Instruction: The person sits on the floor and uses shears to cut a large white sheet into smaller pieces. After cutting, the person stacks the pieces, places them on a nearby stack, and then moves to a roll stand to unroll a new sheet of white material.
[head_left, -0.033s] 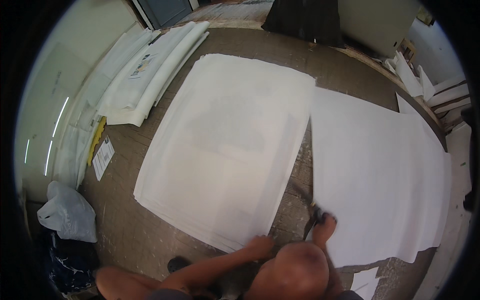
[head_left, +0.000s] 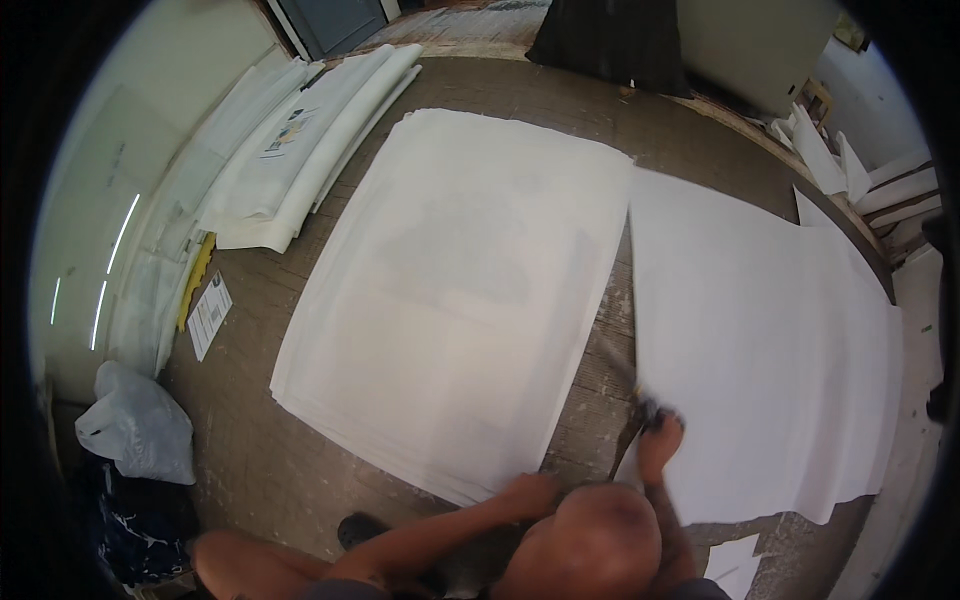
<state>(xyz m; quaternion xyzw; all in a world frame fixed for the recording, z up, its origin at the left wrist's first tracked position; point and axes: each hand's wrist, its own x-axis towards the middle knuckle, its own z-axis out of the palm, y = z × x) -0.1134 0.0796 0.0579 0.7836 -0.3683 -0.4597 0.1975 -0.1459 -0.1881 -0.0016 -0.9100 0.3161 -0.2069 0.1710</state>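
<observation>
My right hand (head_left: 662, 436) grips a dark-handled tool (head_left: 650, 410) resembling scissors, with a yellow detail and a blurred blade, at the left edge of a large white sheet (head_left: 760, 350) on the right. My left hand (head_left: 528, 492) rests at the lower right corner of a stack of cream-white sheets (head_left: 440, 300) in the middle; its fingers are partly hidden and blurred. My bent knee (head_left: 605, 530) fills the lower middle. A narrow strip of brown floor (head_left: 590, 410) shows between sheet and stack.
Folded sheets (head_left: 290, 150) and a yellow strip (head_left: 195, 280) lie left near a printed card (head_left: 208, 318). A plastic bag (head_left: 135, 425) sits on dark fabric (head_left: 130, 530). Paper offcuts (head_left: 735, 565) lie bottom right; more white pieces (head_left: 815, 145) are back right.
My right hand has moved slightly up and to the right with the tool, and the right-hand sheet has shifted a little the same way.
</observation>
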